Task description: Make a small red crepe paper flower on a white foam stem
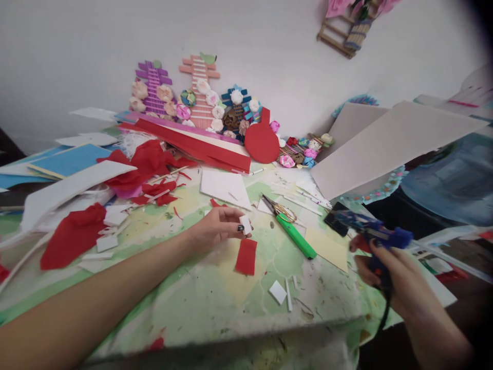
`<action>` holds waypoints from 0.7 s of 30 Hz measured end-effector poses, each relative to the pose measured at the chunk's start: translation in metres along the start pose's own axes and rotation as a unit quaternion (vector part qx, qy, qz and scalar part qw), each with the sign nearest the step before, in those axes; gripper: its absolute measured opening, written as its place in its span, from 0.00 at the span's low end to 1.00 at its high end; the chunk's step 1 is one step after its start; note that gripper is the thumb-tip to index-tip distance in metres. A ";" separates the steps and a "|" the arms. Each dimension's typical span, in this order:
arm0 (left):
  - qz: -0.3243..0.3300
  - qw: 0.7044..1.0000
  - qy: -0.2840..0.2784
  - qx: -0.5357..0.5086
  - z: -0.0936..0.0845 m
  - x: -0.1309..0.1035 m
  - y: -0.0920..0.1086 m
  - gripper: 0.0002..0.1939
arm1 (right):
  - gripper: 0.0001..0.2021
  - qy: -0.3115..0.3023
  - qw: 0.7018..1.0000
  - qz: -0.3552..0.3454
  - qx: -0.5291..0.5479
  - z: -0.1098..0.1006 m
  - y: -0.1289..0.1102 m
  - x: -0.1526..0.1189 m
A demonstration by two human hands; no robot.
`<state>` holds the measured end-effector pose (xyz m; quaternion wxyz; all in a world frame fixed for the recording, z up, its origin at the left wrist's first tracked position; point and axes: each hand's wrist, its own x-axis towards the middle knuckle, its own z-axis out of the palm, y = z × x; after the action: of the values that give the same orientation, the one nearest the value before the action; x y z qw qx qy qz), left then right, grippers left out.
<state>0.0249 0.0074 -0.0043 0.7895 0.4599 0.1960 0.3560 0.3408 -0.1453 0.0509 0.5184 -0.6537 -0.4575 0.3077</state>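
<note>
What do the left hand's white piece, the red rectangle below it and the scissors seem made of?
White piece: likely card or foam board, flat, matte. Red rectangle: paper or fabric, unclear which; dull surface. Scissors: apparently metal, partly golden and shiny.

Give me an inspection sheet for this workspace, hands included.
Surface: green patterned tablecloth, dark specks near the front edge.
Job's things: white piece between the left fingers; red rectangle lying on the cloth near that hand; blue glue gun raised at right.
Clutter: scissors beside a green cutter; crumpled red material and white offcuts at left.
Hands: left hand pinching the white piece; right hand gripping the glue gun.
Cables: dark cord hanging from the glue gun; far end not visible.
Surroundings: pale wall, with flowered decorations along its foot.
</note>
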 end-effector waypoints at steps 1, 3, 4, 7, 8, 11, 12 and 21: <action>0.004 1.000 -0.009 0.011 0.000 -0.001 -0.001 0.13 | 0.17 -0.044 0.997 0.037 0.049 0.014 -0.001 -0.004; 0.014 0.999 -0.023 0.039 0.000 -0.001 -0.002 0.11 | 0.17 -0.107 0.987 0.066 0.100 0.040 -0.004 -0.015; 0.020 0.998 -0.030 0.053 0.000 -0.001 -0.003 0.11 | 0.16 -0.130 0.983 0.068 0.113 0.050 -0.005 -0.021; 0.037 0.995 -0.048 0.082 0.000 0.000 -0.004 0.11 | 0.17 -0.184 0.972 0.051 0.135 0.074 -0.008 -0.035; 0.041 0.994 -0.052 0.088 0.000 0.000 -0.004 0.11 | 0.17 -0.193 0.971 0.047 0.137 0.080 -0.009 -0.039; 0.046 0.993 -0.046 0.097 0.000 0.000 -0.003 0.12 | 0.17 -0.196 0.974 0.028 0.110 0.091 -0.009 -0.048; 0.046 0.993 -0.040 0.101 0.001 -0.001 -0.002 0.13 | 0.17 -0.193 0.977 0.016 0.092 0.094 -0.009 -0.050; 0.080 0.986 -0.049 0.140 0.009 -0.003 0.001 0.12 | 0.18 -0.150 0.988 -0.022 -0.012 0.109 -0.001 -0.059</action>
<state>0.0280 0.0005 0.0010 0.6953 0.5968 0.1672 0.3639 0.2220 -0.1564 0.0177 0.4424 -0.5960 -0.5480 0.3857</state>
